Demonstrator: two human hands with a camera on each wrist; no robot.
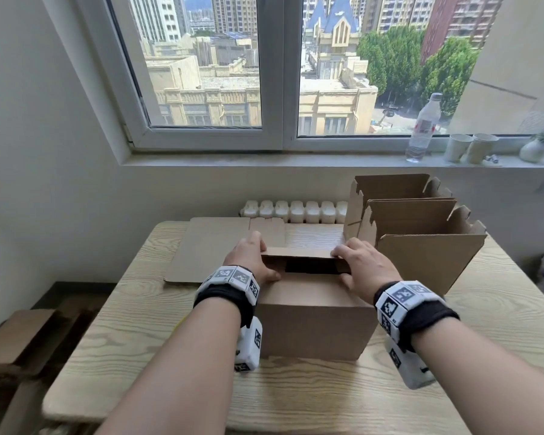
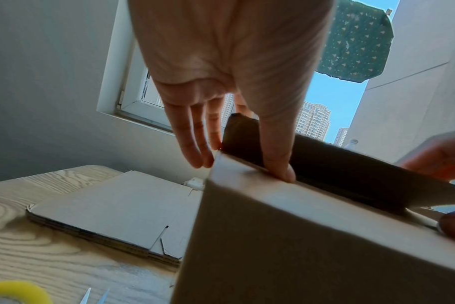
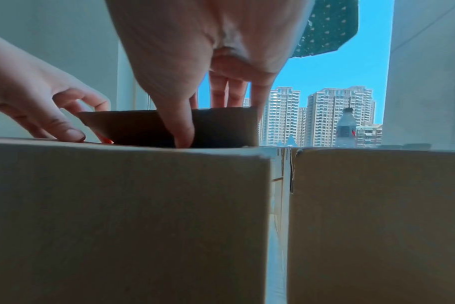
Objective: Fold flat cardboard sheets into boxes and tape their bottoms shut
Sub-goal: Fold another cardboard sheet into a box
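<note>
Mid-fold on the bottom of one box (image 1: 316, 315), standing near the front middle of the tabletop (image 1: 157, 337) with its open end up. Left hand (image 1: 252, 259) at the far-left corner of the far flap (image 1: 299, 252), fingers straight behind it, thumb on the near flap's edge in front; grip relaxed, pressing rather than clutching. Right hand (image 1: 363, 267) at the flap's right end, fingers laid over the top, thumb down at the gap; likewise pressing, not closed round anything. Far flap tilted inward, a dark gap left between it and the near flap. Flat sheets (image 1: 208, 249) stacked just behind on the left; folded boxes (image 1: 421, 243) close on the right. Next, probably: push the flap fully level until the edges meet, hold the seam, then reach for tape, only partly seen as a yellow ring (image 2: 18, 292) at the left wrist view's lower edge
</note>
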